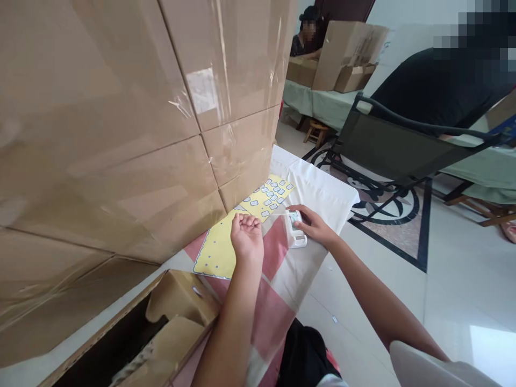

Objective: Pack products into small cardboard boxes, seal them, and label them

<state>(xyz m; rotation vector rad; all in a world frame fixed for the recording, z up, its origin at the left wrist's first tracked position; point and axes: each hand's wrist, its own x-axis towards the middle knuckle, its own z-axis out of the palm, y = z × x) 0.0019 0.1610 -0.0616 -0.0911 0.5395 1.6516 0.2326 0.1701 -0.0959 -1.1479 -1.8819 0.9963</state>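
Note:
My left hand (246, 236) rests palm up on the table, fingers curled loosely, beside a yellow sheet (215, 252). What its fingers hold, if anything, is too small to make out. My right hand (313, 223) lies on a small white device (295, 232) with a little screen, fingers pressed on its top. A thin clear strip (278, 213) runs from the device toward the left hand. A second yellow sheet (268, 198) farther back carries several small white stickers.
A wall of taped cardboard boxes (121, 134) rises at the left. An opened carton (161, 333) sits near me. The table has a white and pink cloth (322, 188). A dark folding chair (403, 145) stands on the tiled floor at right; another person sits at a far table (318, 102).

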